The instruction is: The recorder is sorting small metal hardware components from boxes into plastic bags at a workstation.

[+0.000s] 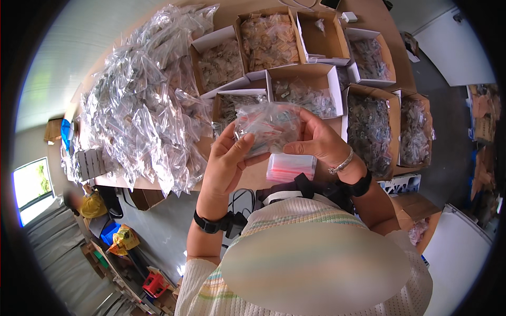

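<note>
Between my two hands is a clear plastic bag [269, 124] with small packets inside, some edged in red. My left hand [230, 152] grips its left side, thumb on top and fingers beneath. On the other side my right hand [322, 141] pinches the bag between thumb and fingers. Just below it on the table lies a stack of flat zip bags [291, 167] with pink-red strips. Behind the held bag stand an open box of small clear packets [337, 95] and, partly hidden, a box of metal-looking parts [225, 108].
A large heap of filled clear bags [147, 116] covers the table's left side. Several open cardboard boxes of small parts, such as one with dark pieces [369, 126], stand at the back and right. One box [322, 45] holds a single small packet. A person [92, 204] is at far left.
</note>
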`<state>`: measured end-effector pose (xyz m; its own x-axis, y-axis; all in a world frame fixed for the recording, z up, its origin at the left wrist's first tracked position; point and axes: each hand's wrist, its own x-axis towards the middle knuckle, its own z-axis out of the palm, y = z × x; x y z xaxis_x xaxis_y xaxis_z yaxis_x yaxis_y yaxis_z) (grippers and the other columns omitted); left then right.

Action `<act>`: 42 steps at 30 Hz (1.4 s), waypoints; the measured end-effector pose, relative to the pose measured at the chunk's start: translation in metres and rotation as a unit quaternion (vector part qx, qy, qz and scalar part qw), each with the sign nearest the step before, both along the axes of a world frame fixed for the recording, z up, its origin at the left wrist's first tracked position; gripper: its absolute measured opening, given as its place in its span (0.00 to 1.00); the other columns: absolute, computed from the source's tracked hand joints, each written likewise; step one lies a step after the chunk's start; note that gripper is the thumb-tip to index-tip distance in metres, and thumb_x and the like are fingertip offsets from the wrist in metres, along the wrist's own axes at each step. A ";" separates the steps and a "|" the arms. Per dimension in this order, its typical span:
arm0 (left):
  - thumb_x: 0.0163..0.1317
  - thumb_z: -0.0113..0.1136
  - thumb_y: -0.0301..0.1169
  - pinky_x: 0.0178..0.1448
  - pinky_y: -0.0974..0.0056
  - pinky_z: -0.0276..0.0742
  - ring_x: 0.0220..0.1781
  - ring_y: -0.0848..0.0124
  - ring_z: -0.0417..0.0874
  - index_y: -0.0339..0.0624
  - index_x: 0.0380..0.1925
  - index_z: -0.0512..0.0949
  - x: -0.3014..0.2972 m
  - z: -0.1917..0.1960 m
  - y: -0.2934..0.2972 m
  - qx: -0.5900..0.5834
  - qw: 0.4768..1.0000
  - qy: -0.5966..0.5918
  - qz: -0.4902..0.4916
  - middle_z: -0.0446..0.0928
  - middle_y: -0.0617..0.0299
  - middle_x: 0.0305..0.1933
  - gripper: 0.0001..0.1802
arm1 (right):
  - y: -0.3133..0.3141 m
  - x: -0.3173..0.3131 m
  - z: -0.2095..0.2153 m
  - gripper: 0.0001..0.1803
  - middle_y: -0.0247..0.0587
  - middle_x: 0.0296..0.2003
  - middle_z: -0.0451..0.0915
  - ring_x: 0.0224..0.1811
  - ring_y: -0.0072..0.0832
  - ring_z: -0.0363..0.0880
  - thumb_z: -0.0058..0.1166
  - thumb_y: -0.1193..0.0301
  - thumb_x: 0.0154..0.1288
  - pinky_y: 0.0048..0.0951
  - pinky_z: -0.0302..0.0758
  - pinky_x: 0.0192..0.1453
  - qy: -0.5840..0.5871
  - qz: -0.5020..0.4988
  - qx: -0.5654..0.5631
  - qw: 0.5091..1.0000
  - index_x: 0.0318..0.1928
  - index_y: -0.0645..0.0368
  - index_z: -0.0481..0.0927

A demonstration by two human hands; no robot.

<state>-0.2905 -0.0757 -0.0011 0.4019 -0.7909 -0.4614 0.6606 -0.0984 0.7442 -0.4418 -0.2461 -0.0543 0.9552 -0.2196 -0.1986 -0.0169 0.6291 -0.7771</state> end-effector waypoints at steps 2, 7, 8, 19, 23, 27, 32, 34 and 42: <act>0.73 0.55 0.30 0.58 0.55 0.86 0.58 0.61 0.83 0.35 0.66 0.66 0.004 0.000 0.003 0.008 1.000 -0.004 -0.001 0.77 0.52 0.59 0.24 | -0.002 -0.001 0.005 0.43 0.38 0.51 0.81 0.52 0.22 0.79 0.72 0.75 0.58 0.26 0.77 0.59 0.013 0.011 -0.003 1.000 0.71 0.59 0.63; 0.75 0.52 0.34 0.60 0.53 0.84 0.59 0.61 0.82 0.34 0.66 0.66 0.010 -0.003 0.011 0.004 1.000 0.010 0.001 0.77 0.52 0.60 0.25 | -0.004 -0.002 0.002 0.41 0.38 0.51 0.81 0.53 0.23 0.79 0.68 0.79 0.59 0.26 0.76 0.60 0.009 0.022 -0.010 1.000 0.71 0.60 0.63; 0.76 0.50 0.35 0.60 0.52 0.84 0.59 0.60 0.82 0.34 0.67 0.65 0.010 0.000 0.012 -0.006 1.000 0.020 0.003 0.76 0.51 0.61 0.25 | -0.004 -0.002 0.002 0.40 0.38 0.51 0.81 0.53 0.23 0.80 0.66 0.80 0.59 0.26 0.76 0.60 0.002 0.006 0.014 1.000 0.70 0.60 0.63; 0.63 0.65 0.21 0.64 0.60 0.79 0.60 0.66 0.80 0.31 0.69 0.62 -0.003 -0.008 0.008 -0.049 0.995 -0.082 -0.006 0.78 0.52 0.59 0.35 | 0.000 -0.005 0.000 0.39 0.39 0.54 0.79 0.57 0.25 0.78 0.66 0.79 0.58 0.28 0.74 0.63 -0.001 -0.029 0.003 1.000 0.69 0.61 0.63; 0.63 0.66 0.21 0.61 0.64 0.80 0.57 0.70 0.81 0.30 0.65 0.66 -0.010 -0.011 0.006 -0.026 0.997 -0.067 0.009 0.80 0.54 0.56 0.31 | 0.003 -0.002 0.009 0.41 0.40 0.57 0.76 0.59 0.26 0.77 0.68 0.79 0.58 0.30 0.73 0.65 -0.015 -0.029 0.026 0.999 0.70 0.61 0.62; 0.63 0.66 0.20 0.59 0.67 0.80 0.54 0.71 0.83 0.31 0.62 0.68 -0.015 -0.009 0.005 -0.011 0.993 -0.119 -0.008 0.81 0.55 0.52 0.28 | 0.014 0.002 0.004 0.43 0.40 0.58 0.74 0.60 0.26 0.75 0.70 0.80 0.56 0.30 0.73 0.65 -0.019 -0.044 -0.003 0.999 0.70 0.61 0.61; 0.62 0.66 0.18 0.59 0.67 0.79 0.54 0.71 0.83 0.30 0.62 0.66 -0.018 -0.002 0.004 -0.009 0.989 -0.146 0.010 0.82 0.54 0.51 0.30 | 0.015 0.004 0.014 0.45 0.40 0.59 0.74 0.61 0.26 0.75 0.70 0.81 0.55 0.30 0.74 0.65 -0.020 -0.061 -0.025 0.998 0.71 0.61 0.60; 0.61 0.66 0.18 0.60 0.67 0.78 0.55 0.71 0.82 0.30 0.63 0.65 -0.018 0.001 0.004 -0.001 0.989 -0.150 0.003 0.81 0.54 0.52 0.31 | 0.014 0.002 0.014 0.44 0.40 0.59 0.74 0.61 0.26 0.74 0.70 0.81 0.55 0.31 0.74 0.66 -0.018 -0.060 -0.026 0.998 0.71 0.60 0.60; 0.67 0.64 0.23 0.62 0.67 0.77 0.56 0.72 0.81 0.27 0.61 0.68 -0.018 0.001 0.005 -0.021 0.997 -0.074 0.005 0.80 0.53 0.56 0.26 | 0.016 -0.001 0.011 0.45 0.39 0.62 0.72 0.64 0.27 0.72 0.70 0.81 0.55 0.31 0.70 0.69 -0.012 -0.087 -0.073 0.993 0.72 0.60 0.61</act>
